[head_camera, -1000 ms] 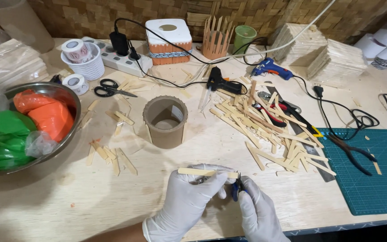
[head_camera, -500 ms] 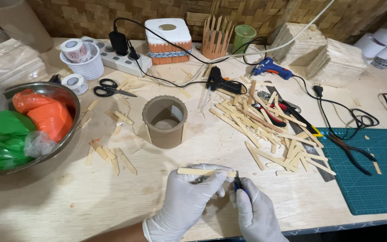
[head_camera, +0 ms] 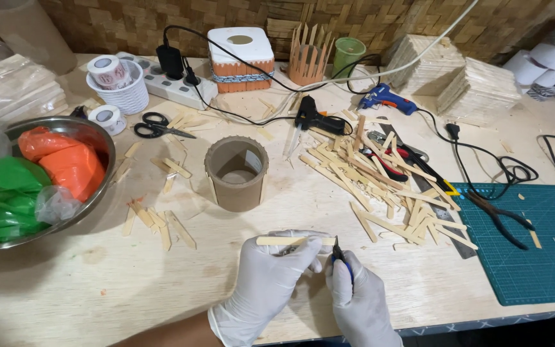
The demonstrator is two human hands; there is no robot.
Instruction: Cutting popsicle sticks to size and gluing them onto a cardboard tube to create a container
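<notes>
We find both hands gloved in white at the near edge of the wooden table [head_camera: 65,302]. The left hand [head_camera: 268,283] has its fingers closed on a flat wooden stick [head_camera: 284,241], held level just above the tabletop, with one end jutting out to the left. The right hand [head_camera: 361,302] is closed around a small blue-handled cutter [head_camera: 340,256], whose dark tip stands upright at the right end of that stick; whether tip and wood touch we cannot tell.

Just beyond the hands stands an upright cardboard tube [head_camera: 236,173], open at the top. To its right lies a loose heap of sticks [head_camera: 380,186], with red-handled pliers [head_camera: 387,160] partly buried in it. Short offcuts [head_camera: 158,222] are scattered to the left of the tube.

At the left, a steel bowl [head_camera: 94,135] holds orange and green plastic bags. Black scissors [head_camera: 155,126] lie beyond it, near a white basket [head_camera: 120,93] holding a tape roll. At the right, a green cutting mat [head_camera: 541,250] carries dark pliers [head_camera: 502,218] across its left edge.

Toward the far side we note a black glue gun [head_camera: 313,119], a blue glue gun [head_camera: 387,99], a white power strip [head_camera: 168,83], and a stick-built box [head_camera: 241,51] with a white top.
</notes>
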